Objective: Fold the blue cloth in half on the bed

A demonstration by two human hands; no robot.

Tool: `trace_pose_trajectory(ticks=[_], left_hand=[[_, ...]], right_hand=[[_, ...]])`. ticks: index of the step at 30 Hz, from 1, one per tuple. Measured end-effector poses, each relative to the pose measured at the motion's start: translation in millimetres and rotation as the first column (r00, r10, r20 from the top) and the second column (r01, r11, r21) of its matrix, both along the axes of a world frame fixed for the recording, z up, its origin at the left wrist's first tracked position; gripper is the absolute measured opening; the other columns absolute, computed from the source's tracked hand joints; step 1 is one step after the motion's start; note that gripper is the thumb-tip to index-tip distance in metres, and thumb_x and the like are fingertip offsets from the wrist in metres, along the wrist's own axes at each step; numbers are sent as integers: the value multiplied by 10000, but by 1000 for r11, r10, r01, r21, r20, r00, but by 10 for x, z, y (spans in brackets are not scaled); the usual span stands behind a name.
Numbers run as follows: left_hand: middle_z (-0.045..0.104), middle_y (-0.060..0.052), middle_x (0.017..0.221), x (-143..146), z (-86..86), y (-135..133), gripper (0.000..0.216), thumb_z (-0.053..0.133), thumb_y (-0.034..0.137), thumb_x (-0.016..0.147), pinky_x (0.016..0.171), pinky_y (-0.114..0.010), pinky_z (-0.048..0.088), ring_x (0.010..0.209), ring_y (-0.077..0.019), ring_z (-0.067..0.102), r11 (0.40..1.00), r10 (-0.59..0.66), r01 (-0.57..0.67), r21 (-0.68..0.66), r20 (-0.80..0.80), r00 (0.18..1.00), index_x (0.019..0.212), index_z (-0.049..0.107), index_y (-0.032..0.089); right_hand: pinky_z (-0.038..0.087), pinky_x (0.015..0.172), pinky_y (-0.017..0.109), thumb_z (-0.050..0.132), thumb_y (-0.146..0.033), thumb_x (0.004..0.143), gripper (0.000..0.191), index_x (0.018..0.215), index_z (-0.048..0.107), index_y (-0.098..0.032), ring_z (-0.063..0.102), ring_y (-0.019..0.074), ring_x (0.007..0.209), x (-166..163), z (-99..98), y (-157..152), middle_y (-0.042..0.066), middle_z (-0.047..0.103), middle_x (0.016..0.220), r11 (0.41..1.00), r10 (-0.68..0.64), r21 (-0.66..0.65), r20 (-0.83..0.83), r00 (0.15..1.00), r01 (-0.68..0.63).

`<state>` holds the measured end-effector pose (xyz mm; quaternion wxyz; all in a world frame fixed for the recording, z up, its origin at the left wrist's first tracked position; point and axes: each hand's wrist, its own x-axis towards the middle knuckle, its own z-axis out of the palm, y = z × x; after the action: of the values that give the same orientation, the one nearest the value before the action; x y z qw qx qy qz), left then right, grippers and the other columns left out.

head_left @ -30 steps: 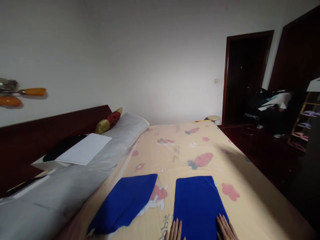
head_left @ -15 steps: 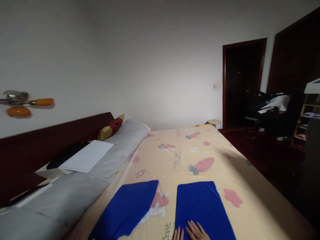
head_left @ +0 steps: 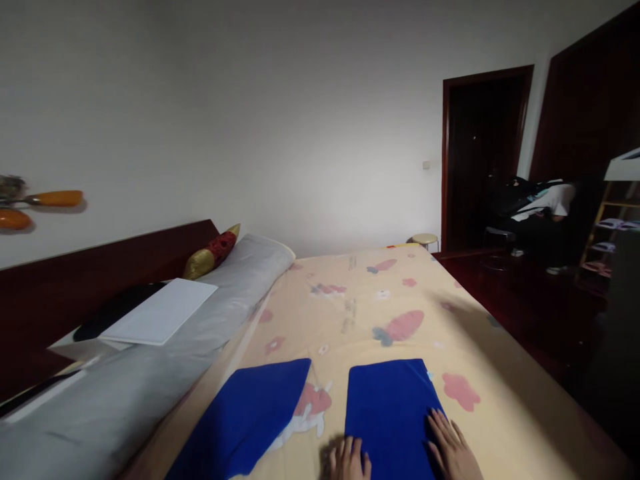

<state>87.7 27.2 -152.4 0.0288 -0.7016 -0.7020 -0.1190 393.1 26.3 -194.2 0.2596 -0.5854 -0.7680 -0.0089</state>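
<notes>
- Head view, hands: I see my left hand (head_left: 350,461) at the bottom edge, fingers loosely curled, resting at the near left edge of the right blue cloth (head_left: 393,413); it is cut off by the frame, so I cannot tell whether it pinches the fabric.
- My right hand (head_left: 453,450) lies flat and spread on that same cloth's near right corner, fingers pointing away from me.
- Right blue cloth: a folded rectangle lying flat on the bed sheet (head_left: 350,313), near the foot of the view.
- Left blue cloth (head_left: 250,420): a second folded piece just beside the first, apart from it, with a strip of patterned sheet between them; neither hand touches it.
- Bed sheet: pale yellow with pink and blue carrot shapes, spread over the bed.
- Left of the bed: a long grey bolster (head_left: 165,360) runs along the dark headboard (head_left: 100,267), with a white board (head_left: 160,310) lying on it and a red-and-gold cushion (head_left: 210,250) at its far end.
- Far right: a dark doorway (head_left: 480,153) and a small round stool (head_left: 425,238) past the bed's far corner.
</notes>
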Motion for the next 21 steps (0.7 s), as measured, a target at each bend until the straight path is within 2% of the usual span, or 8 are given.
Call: trace_pose_trajectory(ticks=[2,4,6,9,11,15,21], left_hand=[[601,-8,1346,106,131,175,461,424,246,810,1035,-387,466,1244,-217,546,994,-111,110,22,21,994,1232,606,284],[440,7,1482,231,205,357,557,353,176,841,1087,-357,426,1350,-178,427,974,-225,224,44,21,974,1388,417,261],[323,9,1538,352,219,553,601,293,132,862,1135,-372,375,1409,-160,316,959,-280,279,52,1,960,1450,247,246],[269,12,1553,471,173,868,599,286,147,890,1158,-384,342,1429,-156,260,947,-314,314,64,-12,949,1458,132,261],[272,-3,1550,479,129,1062,573,287,181,908,1161,-399,329,1430,-164,261,958,-277,277,71,-13,961,1453,125,256],[336,-60,1521,359,36,1282,498,244,287,942,1148,-503,311,1409,-207,326,998,-56,56,5,-30,998,1435,203,231],[295,-19,1546,274,-35,1276,502,222,347,947,1168,-506,251,1429,-189,283,999,-32,31,-35,-48,998,1441,168,276]], right_hand=[[454,1056,417,418,-492,923,532,1417,338,-310,429,238,1325,-232,97,57,14,388,1464,997,71,-14,-1,998,-71],[426,1079,404,385,-442,943,537,1447,250,-316,397,219,1348,-473,181,142,4,342,1489,984,163,-67,-17,986,-164],[380,1112,405,371,-345,947,550,1462,180,-317,354,205,1375,-691,238,265,0,291,1512,963,232,-132,-51,971,-237],[315,1151,402,366,-203,909,595,1464,176,-306,308,190,1399,-931,287,520,4,257,1526,950,232,-186,-112,966,-250],[295,1161,397,355,-205,915,580,1462,188,-304,291,184,1408,-1012,313,698,1,251,1530,959,190,-185,-130,973,-213],[298,1158,406,338,-358,962,540,1466,146,-330,282,195,1414,-1006,334,911,-11,237,1541,976,136,-159,-88,987,-149],[306,1152,412,323,-403,969,582,1482,68,-304,292,204,1411,-947,291,884,4,227,1549,981,127,-154,23,992,-122]])
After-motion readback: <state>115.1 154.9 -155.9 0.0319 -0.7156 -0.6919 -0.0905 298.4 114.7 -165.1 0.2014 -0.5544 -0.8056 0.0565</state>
